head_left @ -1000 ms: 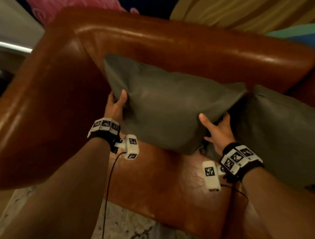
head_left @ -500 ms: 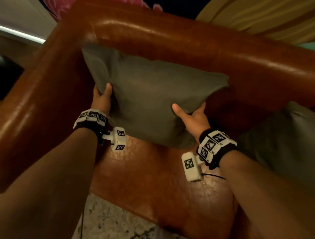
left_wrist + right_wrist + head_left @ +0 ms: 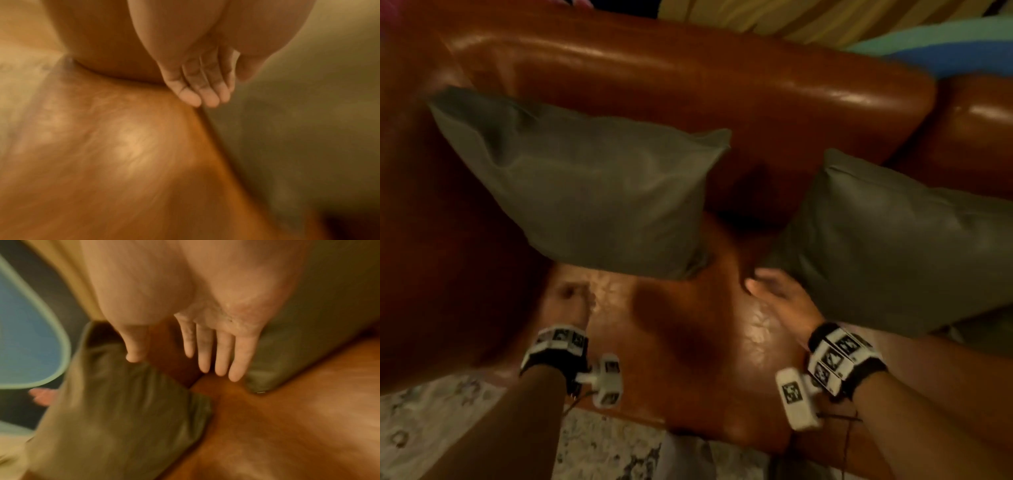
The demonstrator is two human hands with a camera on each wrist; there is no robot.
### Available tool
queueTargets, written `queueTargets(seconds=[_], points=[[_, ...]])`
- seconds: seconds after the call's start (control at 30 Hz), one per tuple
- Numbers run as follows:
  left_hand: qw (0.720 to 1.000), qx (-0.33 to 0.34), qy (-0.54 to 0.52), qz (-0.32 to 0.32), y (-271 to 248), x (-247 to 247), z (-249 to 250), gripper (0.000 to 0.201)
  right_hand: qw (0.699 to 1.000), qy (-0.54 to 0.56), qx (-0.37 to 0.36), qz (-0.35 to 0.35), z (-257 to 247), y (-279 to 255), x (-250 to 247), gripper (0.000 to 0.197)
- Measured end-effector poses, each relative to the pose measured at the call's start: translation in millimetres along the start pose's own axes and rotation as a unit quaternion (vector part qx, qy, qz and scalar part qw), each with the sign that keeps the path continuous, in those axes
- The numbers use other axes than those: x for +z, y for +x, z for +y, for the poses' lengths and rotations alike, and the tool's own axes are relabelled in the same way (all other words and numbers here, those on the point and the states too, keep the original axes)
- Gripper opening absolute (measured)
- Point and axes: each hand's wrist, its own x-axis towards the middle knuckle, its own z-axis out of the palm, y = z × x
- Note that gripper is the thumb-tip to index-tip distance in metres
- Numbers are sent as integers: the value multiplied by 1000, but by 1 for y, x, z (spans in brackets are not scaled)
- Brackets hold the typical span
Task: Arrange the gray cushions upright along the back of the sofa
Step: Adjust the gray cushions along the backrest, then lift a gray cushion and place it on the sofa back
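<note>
Leaning upright on the sofa (image 3: 688,68), left cushion (image 3: 592,192) (untouched); each hand's grip slack, fingers apart.

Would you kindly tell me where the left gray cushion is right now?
In the head view, the left gray cushion stands in the sofa's left corner against the backrest, apart from both hands.

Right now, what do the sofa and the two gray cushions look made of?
Brown sofa: looks like leather or faux leather, glossy finish; bright highlights run along the backrest, and the seat shows a mottled grain. Which of the two, the pictures can't settle.

Left gray cushion and right gray cushion: matte fabric, soft filling; no shine, creased faces, pinched corners. The weave is too blurred to name.
</note>
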Motion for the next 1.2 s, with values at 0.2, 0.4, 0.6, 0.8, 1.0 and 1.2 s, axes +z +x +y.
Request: queueTargets(seconds=[0.2,0.4,0.6,0.8,1.0,1.2], points=[[946,55,185,-261,-97,109,-3,21,974,-69,89,198,117,-39,-161,56],[945,219,32,-243,-198,200,115,46,928,53,79,360,131,-26,-311,86],[924,73,-134,-351,-242,243,167,56,933,246,-30,260,74,-18,-317,79],[919,37,-194,-342,-199,228,155,85,947,193,-88,243,62,-17,-296,71],[929,36,-148,-338,-185,237,160,104,944,162,-50,282,61,-8,-300,93],[926,49,-141,-346,-219,241,159,76,947,150,-23,285,80,-8,-297,95]])
